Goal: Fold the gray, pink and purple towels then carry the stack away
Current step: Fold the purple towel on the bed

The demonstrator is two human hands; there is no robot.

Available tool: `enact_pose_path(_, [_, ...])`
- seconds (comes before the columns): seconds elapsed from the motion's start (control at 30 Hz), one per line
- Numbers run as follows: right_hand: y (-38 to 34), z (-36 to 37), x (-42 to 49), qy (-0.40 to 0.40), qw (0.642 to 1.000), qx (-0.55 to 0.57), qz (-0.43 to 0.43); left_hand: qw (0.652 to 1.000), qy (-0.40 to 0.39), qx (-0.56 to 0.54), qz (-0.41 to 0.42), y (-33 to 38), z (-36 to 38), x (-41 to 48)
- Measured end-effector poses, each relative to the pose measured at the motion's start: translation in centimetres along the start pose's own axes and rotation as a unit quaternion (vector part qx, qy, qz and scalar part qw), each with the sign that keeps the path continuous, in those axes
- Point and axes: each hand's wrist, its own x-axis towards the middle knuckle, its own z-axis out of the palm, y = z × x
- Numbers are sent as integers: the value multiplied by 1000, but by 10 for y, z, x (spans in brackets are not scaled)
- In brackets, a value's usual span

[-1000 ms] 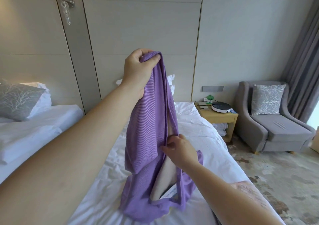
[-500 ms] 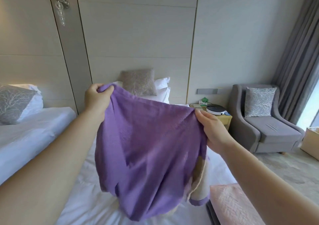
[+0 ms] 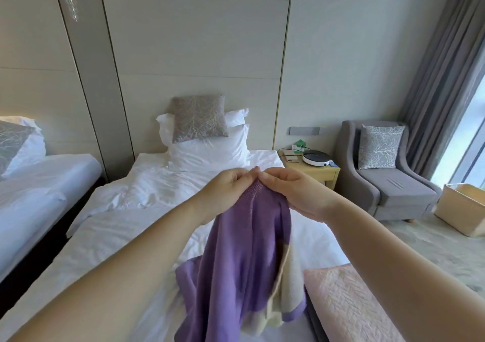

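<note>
**One head-worn camera looking along the bed**

A single wide-angle view is looking forward and slightly down from the person's head, standing at the foot of the bed (image 3: 126, 236) and facing its pillows and the panelled wall. Both forearms are reaching in from the bottom corners, so the left hand (image 3: 231, 192) and right hand (image 3: 296, 194) are sitting close to the lens near the middle of the frame, with the purple towel (image 3: 236, 263) hanging just below them. The lens is bending straight lines toward the edges. The armchair (image 3: 388, 181) is falling at the right, a second bed (image 3: 39, 184) at the left. No other view is sharing the scene.
</note>
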Motion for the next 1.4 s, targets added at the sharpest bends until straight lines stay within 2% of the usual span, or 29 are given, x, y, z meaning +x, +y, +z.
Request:
enact_pose_path(0.1, [10,-5,-9,-23,998,-66,5,996,44,34,73,10,-2,5])
enact_pose_path(0.2, [22,-11,-15,6,980,-199,21,988,84,55,121,22,-10,12])
enact_pose_path(0.3, [33,-12,-18,51,943,-330,16,983,124,41,128,34,-23,17])
enact_pose_path(0.37, [41,-12,-20,61,931,-361,10,980,148,26,130,42,-32,18])
enact_pose_path(0.5, [55,-17,-22,21,896,-443,36,972,203,17,121,49,-52,19])
enact_pose_path(0.57, [57,-21,-24,30,908,-418,30,964,245,26,103,44,-65,21])
enact_pose_path(0.67, [48,-28,-30,69,965,-252,13,951,302,38,47,29,-81,22])
enact_pose_path(0.73, [37,-29,-32,90,977,-193,3,944,319,80,-9,12,-87,19])
enact_pose_path(0.8, [25,-28,-31,103,967,-232,-21,946,275,153,-73,-8,-87,13])
enact_pose_path(0.87, [15,-20,-27,85,947,-307,-38,965,176,165,-106,-21,-72,3])
enact_pose_path(0.93, [10,-9,-21,54,923,-377,-54,989,79,99,-82,-25,-47,-6])
enact_pose_path(1.0, [10,4,-16,36,893,-439,-90,999,2,-12,-31,-21,-24,-13])
enact_pose_path(1.1, [6,12,-12,42,881,-451,-138,995,-87,-34,-27,-18,-5,-15])
enact_pose_path(1.17, [3,10,-10,59,881,-452,-126,995,-99,-5,-26,-17,-2,-15])
enact_pose_path(1.23, [4,8,-9,113,882,-439,-131,997,-75,-8,-23,-14,1,-14])
enact_pose_path(1.33, [12,9,-10,207,901,-346,-160,999,-31,-37,-4,-8,4,-13])
enact_pose_path(1.4, [16,7,-13,219,929,-264,-138,999,7,-41,4,-5,5,-12])
